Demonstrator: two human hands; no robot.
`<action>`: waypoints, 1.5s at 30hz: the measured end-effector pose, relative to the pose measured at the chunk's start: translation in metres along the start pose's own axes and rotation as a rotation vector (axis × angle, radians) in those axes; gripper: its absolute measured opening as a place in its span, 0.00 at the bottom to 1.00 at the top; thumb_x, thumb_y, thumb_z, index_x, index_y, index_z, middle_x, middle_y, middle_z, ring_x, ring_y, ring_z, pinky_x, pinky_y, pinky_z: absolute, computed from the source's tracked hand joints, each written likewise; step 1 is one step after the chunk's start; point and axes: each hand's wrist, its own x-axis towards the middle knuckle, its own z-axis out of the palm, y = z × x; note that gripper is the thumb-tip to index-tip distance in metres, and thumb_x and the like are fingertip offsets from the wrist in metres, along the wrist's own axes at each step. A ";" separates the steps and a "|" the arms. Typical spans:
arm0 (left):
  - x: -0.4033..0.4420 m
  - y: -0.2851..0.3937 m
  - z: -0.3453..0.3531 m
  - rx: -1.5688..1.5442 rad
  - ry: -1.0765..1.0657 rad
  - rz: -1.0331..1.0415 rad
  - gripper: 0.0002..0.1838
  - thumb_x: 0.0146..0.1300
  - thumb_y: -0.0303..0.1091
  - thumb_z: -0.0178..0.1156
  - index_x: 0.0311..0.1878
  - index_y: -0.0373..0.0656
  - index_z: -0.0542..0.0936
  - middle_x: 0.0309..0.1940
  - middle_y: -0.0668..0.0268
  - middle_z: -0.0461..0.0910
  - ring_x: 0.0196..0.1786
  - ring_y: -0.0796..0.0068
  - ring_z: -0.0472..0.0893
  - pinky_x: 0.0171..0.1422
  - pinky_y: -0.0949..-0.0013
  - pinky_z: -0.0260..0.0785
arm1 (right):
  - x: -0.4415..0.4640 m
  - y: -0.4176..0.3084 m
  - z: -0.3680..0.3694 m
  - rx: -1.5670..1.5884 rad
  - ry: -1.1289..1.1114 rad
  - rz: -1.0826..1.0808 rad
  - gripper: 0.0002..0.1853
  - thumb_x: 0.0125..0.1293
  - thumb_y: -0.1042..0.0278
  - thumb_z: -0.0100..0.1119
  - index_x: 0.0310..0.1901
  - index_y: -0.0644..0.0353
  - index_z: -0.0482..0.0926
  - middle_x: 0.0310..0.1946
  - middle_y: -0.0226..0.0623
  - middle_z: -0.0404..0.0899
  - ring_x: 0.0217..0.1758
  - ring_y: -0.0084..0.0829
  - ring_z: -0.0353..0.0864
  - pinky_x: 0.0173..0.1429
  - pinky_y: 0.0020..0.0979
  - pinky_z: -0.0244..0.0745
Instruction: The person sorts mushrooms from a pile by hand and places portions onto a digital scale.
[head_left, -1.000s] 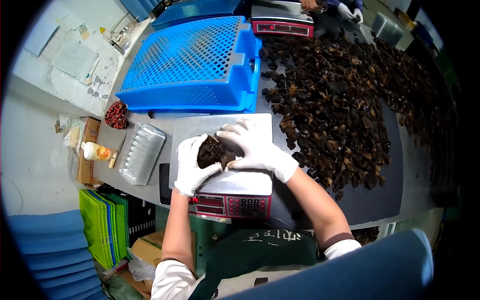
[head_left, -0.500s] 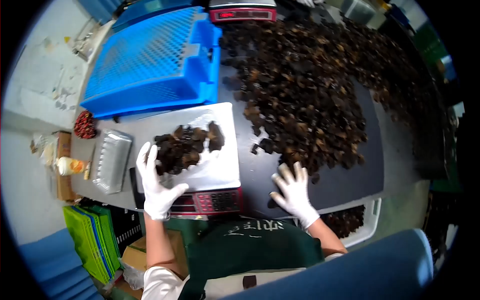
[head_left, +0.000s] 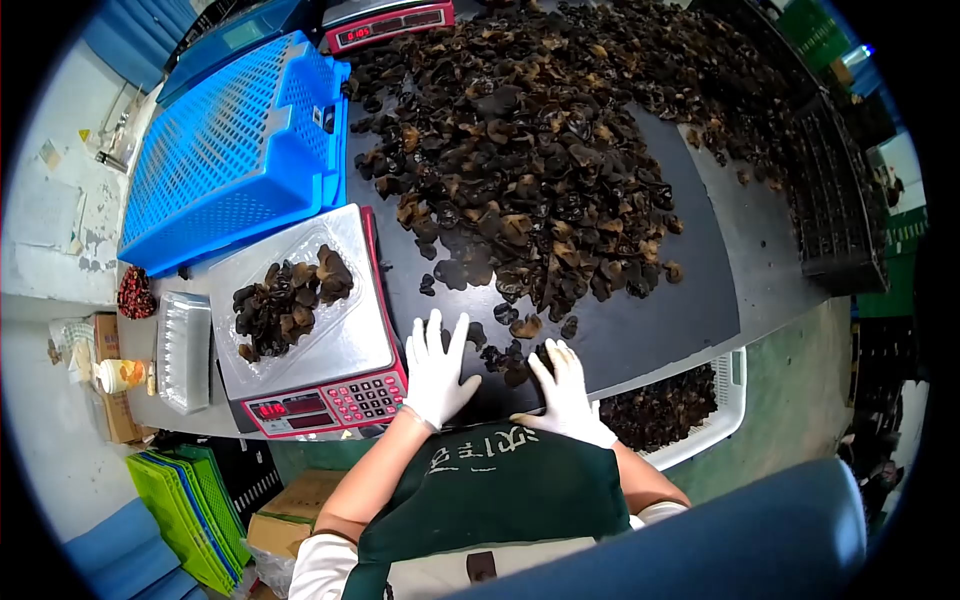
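Note:
My left hand (head_left: 437,378), in a white glove, rests at the table's near edge just right of a digital scale (head_left: 365,348). Its fingers are spread and hold nothing. To its right, my right hand (head_left: 566,400), also gloved, has its fingers stretched out beside a few loose pieces of black fungus (head_left: 508,362). Those dark pieces lie between the two hands; whether the right fingertips touch them I cannot tell. On the scale, a clear plastic tray (head_left: 318,233) bears a small clump of black fungus (head_left: 285,305). A large heap of black fungus (head_left: 530,170) covers the dark table mat beyond.
A blue perforated crate (head_left: 215,150) stands at the back left. A second scale (head_left: 385,25) is behind it. Left of the near scale lies an empty clear tray (head_left: 184,350) beside a red bundle (head_left: 136,293). Below the table's right edge sits a white basket (head_left: 735,400) of dark pieces.
My left hand has left the tray on the scale and moved right, onto the table. My right hand has drawn nearer my body. Several fungus pieces now lie between them. The view has shifted.

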 end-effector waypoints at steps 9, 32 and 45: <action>0.019 -0.009 0.042 -0.107 0.201 0.159 0.30 0.53 0.27 0.63 0.63 0.40 0.73 0.59 0.52 0.72 0.57 0.48 0.70 0.66 0.54 0.64 | 0.090 0.012 0.032 -0.039 0.114 -0.145 0.46 0.46 0.50 0.77 0.67 0.59 0.70 0.67 0.52 0.66 0.66 0.53 0.66 0.70 0.49 0.62; -0.049 -0.145 -0.174 -0.058 0.660 0.067 0.22 0.57 0.35 0.68 0.55 0.41 0.76 0.50 0.52 0.79 0.52 0.49 0.78 0.60 0.53 0.69 | 0.310 -0.197 0.000 0.331 -0.170 -0.893 0.18 0.58 0.68 0.66 0.51 0.54 0.81 0.42 0.37 0.79 0.47 0.41 0.79 0.52 0.37 0.76; -0.074 -0.185 -0.184 0.047 0.637 0.115 0.44 0.44 0.48 0.79 0.66 0.48 0.72 0.67 0.48 0.63 0.67 0.45 0.66 0.70 0.48 0.60 | 0.321 -0.194 -0.020 0.205 -0.140 -0.760 0.34 0.48 0.47 0.70 0.58 0.54 0.80 0.61 0.45 0.74 0.66 0.48 0.68 0.72 0.46 0.58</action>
